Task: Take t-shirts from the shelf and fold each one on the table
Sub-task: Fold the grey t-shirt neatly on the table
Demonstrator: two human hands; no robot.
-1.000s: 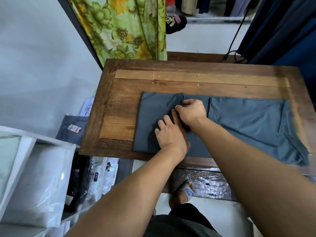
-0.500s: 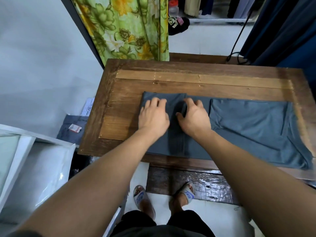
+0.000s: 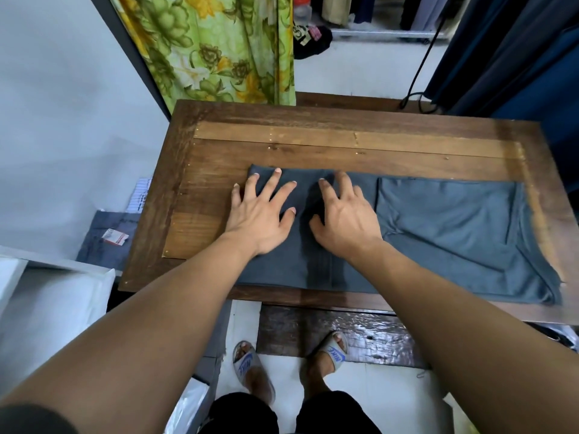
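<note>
wooden table (image 3: 313, 142), grey t-shirt (image 3: 445, 227), apparently part-folded

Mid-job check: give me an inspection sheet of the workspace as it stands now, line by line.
Surface: brown wooden table, far strip bare.
Job's things: grey-blue t-shirt lying flat, left part folded over, right end unfolded.
Clutter: nothing seen on the table.
Grippers: left hand and right hand press flat on the folded part, fingers spread.
Cables: black cable behind the far right corner.
Surroundings: green floral curtain; white shelf at left; dark blue hanging cloth.
</note>
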